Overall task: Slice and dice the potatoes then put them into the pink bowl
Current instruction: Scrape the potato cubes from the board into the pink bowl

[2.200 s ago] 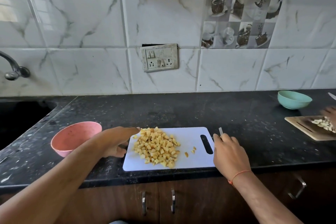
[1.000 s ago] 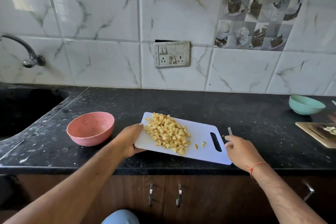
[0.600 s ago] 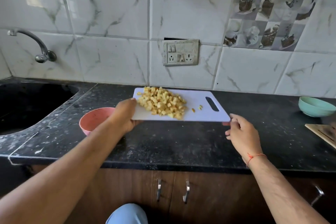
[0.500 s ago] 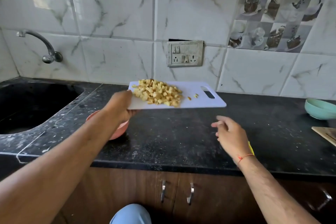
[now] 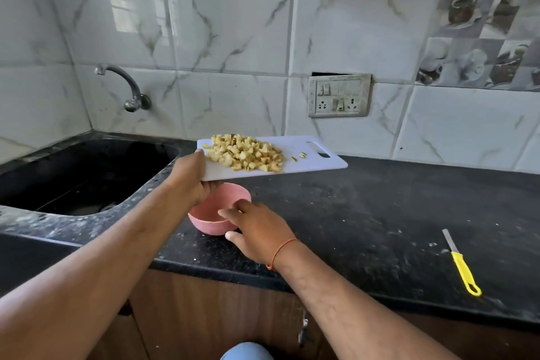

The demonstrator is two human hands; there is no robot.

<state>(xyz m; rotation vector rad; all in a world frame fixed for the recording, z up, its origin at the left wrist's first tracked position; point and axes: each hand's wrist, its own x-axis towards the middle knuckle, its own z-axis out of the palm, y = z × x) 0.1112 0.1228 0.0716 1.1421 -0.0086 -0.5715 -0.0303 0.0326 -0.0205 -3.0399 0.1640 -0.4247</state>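
Observation:
A heap of diced potato pieces (image 5: pixel 245 152) lies on the white cutting board (image 5: pixel 298 159). My left hand (image 5: pixel 187 178) grips the board's left end and holds it in the air, roughly level, above the pink bowl (image 5: pixel 210 215). The bowl stands on the black counter near its front edge and looks empty. My right hand (image 5: pixel 257 228) is at the bowl's right side, fingers over the rim and thumb below against its wall. The board and my left hand hide the bowl's far rim.
A yellow-handled knife (image 5: pixel 460 261) lies on the black counter (image 5: pixel 380 213) at the right. A black sink (image 5: pixel 81 172) with a tap (image 5: pixel 128 88) is at the left. A switch plate (image 5: pixel 339 95) sits on the tiled wall.
My left hand lifted the loaded board off the counter and carried it left over the pink bowl. My right hand let go of the knife and moved to the bowl.

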